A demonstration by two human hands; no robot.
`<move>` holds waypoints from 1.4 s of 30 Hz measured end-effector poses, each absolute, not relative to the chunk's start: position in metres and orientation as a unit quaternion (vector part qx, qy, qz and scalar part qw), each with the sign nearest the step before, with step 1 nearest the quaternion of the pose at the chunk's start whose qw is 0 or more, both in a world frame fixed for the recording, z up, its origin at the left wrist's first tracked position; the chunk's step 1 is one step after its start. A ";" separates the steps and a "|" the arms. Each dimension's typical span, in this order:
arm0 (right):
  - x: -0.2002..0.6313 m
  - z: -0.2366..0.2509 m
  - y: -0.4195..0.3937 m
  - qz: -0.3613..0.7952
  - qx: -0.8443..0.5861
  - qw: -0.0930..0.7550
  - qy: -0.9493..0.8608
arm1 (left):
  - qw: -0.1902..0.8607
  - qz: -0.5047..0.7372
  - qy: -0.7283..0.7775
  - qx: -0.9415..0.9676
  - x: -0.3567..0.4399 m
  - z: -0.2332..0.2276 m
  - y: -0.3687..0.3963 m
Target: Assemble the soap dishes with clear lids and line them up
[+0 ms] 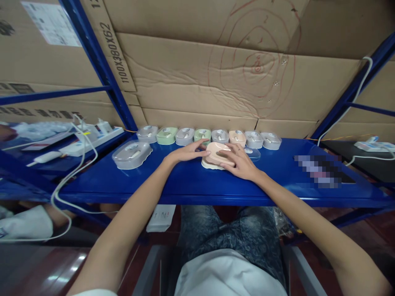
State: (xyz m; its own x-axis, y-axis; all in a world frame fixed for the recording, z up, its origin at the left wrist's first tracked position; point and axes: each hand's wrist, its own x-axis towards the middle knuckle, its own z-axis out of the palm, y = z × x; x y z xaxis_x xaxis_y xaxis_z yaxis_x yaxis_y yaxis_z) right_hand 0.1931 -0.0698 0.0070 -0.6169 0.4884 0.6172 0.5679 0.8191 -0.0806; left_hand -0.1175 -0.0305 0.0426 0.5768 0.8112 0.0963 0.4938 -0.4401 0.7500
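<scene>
A peach-coloured mouse-shaped case sits at the centre of the blue bench, resting on a cream-white base piece that shows under its near-left edge. The left hand comes in from 8 o'clock, fingers spread and laid against the case's left flank, thumb and forefinger apart. The right hand comes from 4 o'clock and drapes over the case's top and right side, fingers curled loosely on it; neither hand is fully clamped, both rest on it more than squeeze.

The case looks like thin moulded plastic with a glossy clear lid: probably light, stiff but easy to crack or pop apart, and slippery on top. The safest hold seems to be by the two long sides, low near the seam with the base, not the shiny crown.

Its long axis appears to run roughly 9 to 3 o'clock, across the bench, though the hands hide most of the outline, so which end is the front cannot be told.

At 12 o'clock, against the cardboard wall, stands a row of similar cases in grey, green and peach. A larger clear-lidded case lies at 10 o'clock, and a loose clear lid lies just beside the right hand. A white power strip with cables sits on the neighbouring shelf at far left.
</scene>
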 end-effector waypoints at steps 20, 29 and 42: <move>0.189 0.009 -0.068 -0.054 -0.281 0.227 -0.931 | 0.273 0.211 0.381 0.858 -0.102 0.051 -0.047; 0.187 0.009 -0.067 -0.034 -0.276 0.217 -0.936 | 0.224 0.187 0.368 0.883 -0.105 0.042 -0.037; 0.195 0.013 -0.072 0.001 -0.293 0.283 -0.913 | 0.239 0.208 0.343 0.885 -0.094 0.047 -0.053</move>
